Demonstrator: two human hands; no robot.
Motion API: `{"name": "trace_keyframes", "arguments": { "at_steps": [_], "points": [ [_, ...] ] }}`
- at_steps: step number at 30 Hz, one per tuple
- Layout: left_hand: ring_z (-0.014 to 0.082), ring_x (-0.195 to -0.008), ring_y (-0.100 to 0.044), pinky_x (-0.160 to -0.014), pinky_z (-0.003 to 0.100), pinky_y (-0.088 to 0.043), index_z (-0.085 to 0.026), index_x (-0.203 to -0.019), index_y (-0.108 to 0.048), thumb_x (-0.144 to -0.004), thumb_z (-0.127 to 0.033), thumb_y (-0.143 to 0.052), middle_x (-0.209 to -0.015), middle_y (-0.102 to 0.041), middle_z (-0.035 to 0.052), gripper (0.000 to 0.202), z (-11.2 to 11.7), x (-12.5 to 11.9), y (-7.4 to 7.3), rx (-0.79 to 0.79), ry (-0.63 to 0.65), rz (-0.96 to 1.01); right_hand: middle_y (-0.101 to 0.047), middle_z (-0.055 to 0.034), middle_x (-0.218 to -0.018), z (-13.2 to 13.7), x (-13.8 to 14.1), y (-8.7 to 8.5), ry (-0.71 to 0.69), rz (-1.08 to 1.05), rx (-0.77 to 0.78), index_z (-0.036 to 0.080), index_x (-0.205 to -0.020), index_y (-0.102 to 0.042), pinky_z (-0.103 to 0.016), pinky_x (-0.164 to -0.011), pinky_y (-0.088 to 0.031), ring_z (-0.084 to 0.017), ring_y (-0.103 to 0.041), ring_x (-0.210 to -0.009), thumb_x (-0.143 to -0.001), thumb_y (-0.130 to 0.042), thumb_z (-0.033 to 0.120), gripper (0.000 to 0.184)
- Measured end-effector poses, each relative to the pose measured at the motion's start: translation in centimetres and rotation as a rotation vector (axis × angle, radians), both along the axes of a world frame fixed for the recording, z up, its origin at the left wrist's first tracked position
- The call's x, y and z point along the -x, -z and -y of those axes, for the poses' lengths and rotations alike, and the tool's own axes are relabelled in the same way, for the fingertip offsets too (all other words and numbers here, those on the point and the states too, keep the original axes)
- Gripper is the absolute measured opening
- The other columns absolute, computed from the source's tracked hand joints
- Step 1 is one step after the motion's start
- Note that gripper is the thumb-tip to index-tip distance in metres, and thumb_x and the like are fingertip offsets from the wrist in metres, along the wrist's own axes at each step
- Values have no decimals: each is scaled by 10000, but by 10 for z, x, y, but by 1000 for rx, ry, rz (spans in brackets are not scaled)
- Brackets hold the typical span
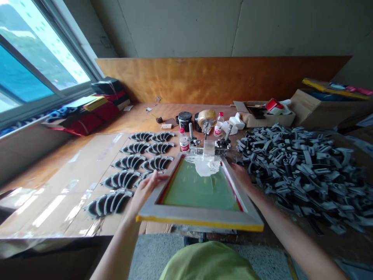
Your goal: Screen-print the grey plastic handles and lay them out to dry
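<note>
A screen-printing frame point(199, 214) with a green mesh point(201, 190) lies in front of me, its near edge bound in yellow. White ink point(207, 166) is pooled at the mesh's far end, below a pale squeegee blade point(209, 148) on a metal clamp. My left hand point(148, 186) is at the frame's left side; the fingers that show are stretched toward it, their tips hidden at the edge. Beyond the right side is my right hand point(242, 178), between frame and pile, with blurred, partly covered fingers. Grey curved plastic parts point(109, 203) stand in rows left of my left hand.
On the right is a large heap of loose grey plastic parts point(309, 171). Two red-capped bottles point(184, 142), a black tub point(185, 119) and a tape roll point(206, 116) stand behind the frame. Cardboard boxes point(309, 112) sit at back right, and red boxes point(96, 116) by the window.
</note>
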State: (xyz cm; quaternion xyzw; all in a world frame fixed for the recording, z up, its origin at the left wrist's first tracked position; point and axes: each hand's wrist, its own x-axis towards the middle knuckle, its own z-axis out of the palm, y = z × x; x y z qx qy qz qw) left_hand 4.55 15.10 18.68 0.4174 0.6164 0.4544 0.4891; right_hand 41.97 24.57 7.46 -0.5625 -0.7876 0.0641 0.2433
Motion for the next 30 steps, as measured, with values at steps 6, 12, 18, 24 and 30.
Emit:
{"name": "trace_keyframes", "arguments": {
  "at_steps": [6,12,18,24,30],
  "points": [
    [153,-577,-553,-517,232,-400,-186,-1403,-502,-684,-670,-668,-629,-588,-28,882,41,-11,100,154,68,-21,-533,-136,-1378,-42,29,-52,-22,15,-147,166,-1338,-546,-413,-1062,-417,-271,-506,-1258,-858,-651,209,494],
    [120,-518,-458,-486,215,-330,-176,-1440,-430,-760,-679,-571,-586,-457,-77,858,39,-14,154,133,47,-57,-675,-91,-955,-54,86,-53,-156,322,82,176,-1015,-651,-323,-828,-483,-250,-608,-961,-808,-693,189,212],
    [173,-643,-587,-584,246,-431,-173,-1385,-503,-761,-679,-576,-676,-596,-25,807,42,-15,153,157,15,-72,-690,-98,-895,-32,94,-30,-122,389,126,163,-893,-659,-279,-766,-454,-213,-609,-884,-858,-547,112,128],
    [216,-720,-655,-632,283,-490,-169,-1362,-536,-723,-699,-589,-775,-691,26,831,42,-19,149,185,-16,-57,-657,-70,-849,9,87,-33,-459,368,85,182,-831,-649,-276,-706,-431,-206,-573,-870,-856,-488,44,214],
    [228,-732,-670,-636,289,-501,-165,-1349,-552,-729,-688,-591,-769,-700,31,812,43,-20,144,169,-26,-63,-651,-38,-856,16,60,-53,-653,370,128,199,-806,-630,-259,-686,-411,-188,-562,-869,-752,-518,-29,259]
  ]
}}
